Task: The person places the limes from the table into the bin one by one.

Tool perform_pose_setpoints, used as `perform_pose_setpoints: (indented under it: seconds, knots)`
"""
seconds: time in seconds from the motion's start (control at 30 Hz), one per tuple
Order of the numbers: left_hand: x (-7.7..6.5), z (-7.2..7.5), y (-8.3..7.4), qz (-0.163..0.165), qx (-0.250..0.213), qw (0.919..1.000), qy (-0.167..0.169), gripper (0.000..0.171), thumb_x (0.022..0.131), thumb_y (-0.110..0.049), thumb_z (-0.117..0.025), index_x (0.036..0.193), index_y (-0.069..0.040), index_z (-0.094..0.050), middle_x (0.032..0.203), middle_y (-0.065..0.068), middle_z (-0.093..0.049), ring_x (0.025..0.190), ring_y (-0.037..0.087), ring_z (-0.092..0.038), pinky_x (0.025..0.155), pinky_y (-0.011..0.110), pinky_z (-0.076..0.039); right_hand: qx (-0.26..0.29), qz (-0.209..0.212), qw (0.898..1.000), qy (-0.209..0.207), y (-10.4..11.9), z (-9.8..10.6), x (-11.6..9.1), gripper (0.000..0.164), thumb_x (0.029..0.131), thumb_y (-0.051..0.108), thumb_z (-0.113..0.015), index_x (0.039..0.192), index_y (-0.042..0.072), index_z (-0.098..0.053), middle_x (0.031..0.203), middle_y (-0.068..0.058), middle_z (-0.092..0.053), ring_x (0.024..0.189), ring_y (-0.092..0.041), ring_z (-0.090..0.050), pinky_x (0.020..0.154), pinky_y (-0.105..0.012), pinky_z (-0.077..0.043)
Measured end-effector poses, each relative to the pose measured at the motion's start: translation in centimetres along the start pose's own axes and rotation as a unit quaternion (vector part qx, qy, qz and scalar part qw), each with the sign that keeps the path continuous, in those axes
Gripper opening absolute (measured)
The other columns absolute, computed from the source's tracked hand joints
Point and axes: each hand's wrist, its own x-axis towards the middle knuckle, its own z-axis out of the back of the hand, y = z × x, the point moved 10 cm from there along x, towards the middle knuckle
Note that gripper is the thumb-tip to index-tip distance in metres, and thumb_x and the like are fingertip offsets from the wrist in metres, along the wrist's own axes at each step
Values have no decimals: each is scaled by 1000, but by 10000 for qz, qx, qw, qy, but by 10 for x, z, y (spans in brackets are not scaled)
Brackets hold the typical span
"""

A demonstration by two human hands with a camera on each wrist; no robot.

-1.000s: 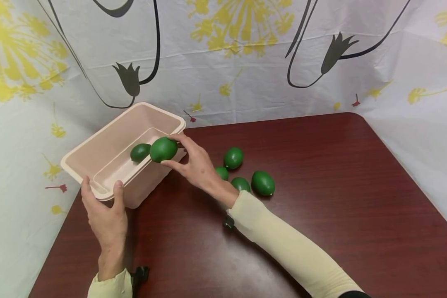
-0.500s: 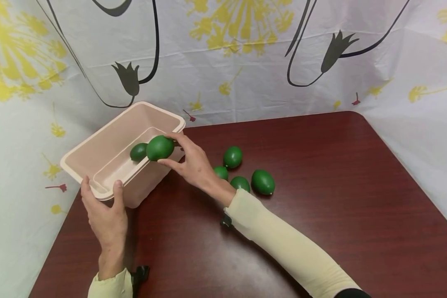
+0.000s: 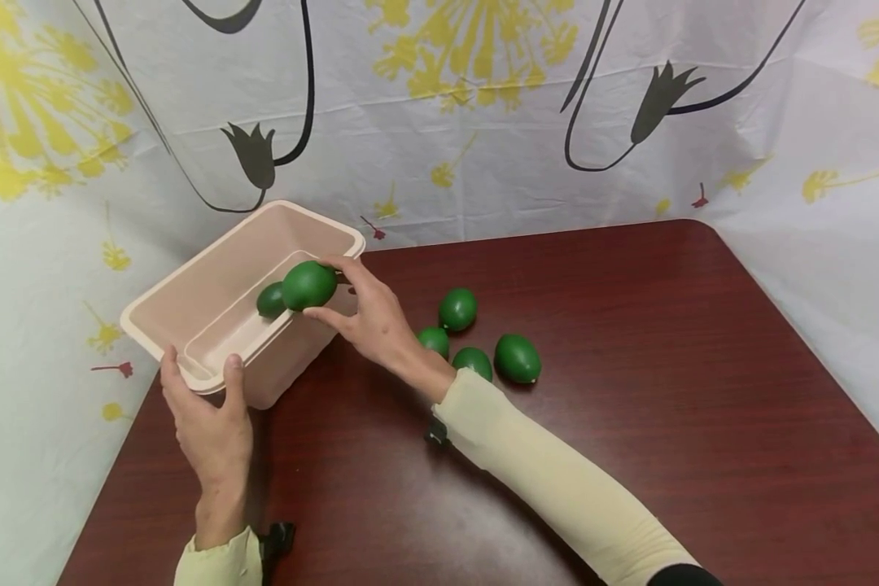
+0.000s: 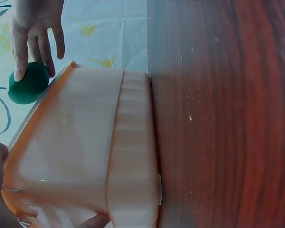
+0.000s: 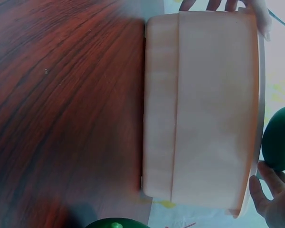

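Observation:
A pale pink plastic tub (image 3: pixel 282 366) stands at the table's left side, and a dark green lime (image 3: pixel 269 301) lies inside it. My left hand (image 3: pixel 212 439) grips the tub's near end, thumb at the rim and fingers against the outside. Thumb and fingers of my right hand (image 3: pixel 377 321) pinch another lime (image 3: pixel 308 285). In the head view this lime overlaps the tub's right long rim. From the left wrist, the held lime (image 4: pixel 28 85) shows just above the rim's level. The right wrist view shows the same lime (image 5: pixel 279 137) close beside the rim.
Several more limes lie on the dark red table (image 3: pixel 666 366), among them one at the back (image 3: pixel 457 309) and one at the right (image 3: pixel 517 359), partly around the right forearm. A white cloth with flower prints (image 3: pixel 483 187) hangs behind the table.
My right hand has shifted slightly left and up, carrying its lime further over the tub's rim. The left hand and the tub have stayed in place.

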Motion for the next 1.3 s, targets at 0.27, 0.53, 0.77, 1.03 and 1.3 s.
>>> perform_pose_setpoints:
  seconds: [0.27, 0.53, 0.77, 1.03, 1.3]
  knots:
    - [0, 0, 1, 12, 12, 10000, -12, 76, 96, -50, -67, 162, -35, -32, 166, -1, -40, 150, 30, -43, 121, 57, -32, -5, -17, 10000, -21, 0, -1, 3, 64, 89, 28, -84, 145, 16, -55, 140, 2, -63, 124, -12, -62, 105, -19, -48]
    - [-1, -1, 1, -1, 77, 10000, -13, 77, 95, -51, -67, 162, -34, -33, 166, 0, -40, 150, 30, -44, 120, 58, -32, -16, -82, 10000, -25, -1, -3, 6, 66, 87, 28, -85, 145, 16, -55, 141, 0, -64, 128, -13, -62, 107, -18, -47]
    - [-2, -1, 0, -21, 66, 10000, -15, 76, 96, -51, -67, 162, -34, -33, 166, 1, -41, 150, 30, -44, 120, 59, -32, 30, -163, 9999, -39, -2, -4, 9, 68, 86, 27, -86, 144, 15, -54, 140, -1, -64, 127, -15, -63, 108, -29, -51]
    - [-1, 0, -1, 3, 27, 10000, -13, 76, 96, -50, -66, 162, -34, -32, 166, 0, -40, 149, 33, -45, 119, 62, -32, -92, -315, 9995, -27, -2, -6, 13, 68, 85, 31, -87, 144, 17, -55, 138, -1, -66, 124, -16, -64, 107, -35, -51]
    - [-1, -1, 1, 27, 56, 10000, -3, 76, 96, -51, -66, 162, -34, -32, 166, 1, -40, 150, 32, -44, 119, 62, -32, -351, -428, 9985, -31, -4, -8, 17, 68, 85, 35, -87, 142, 16, -56, 137, 2, -68, 126, -12, -64, 107, -25, -47]
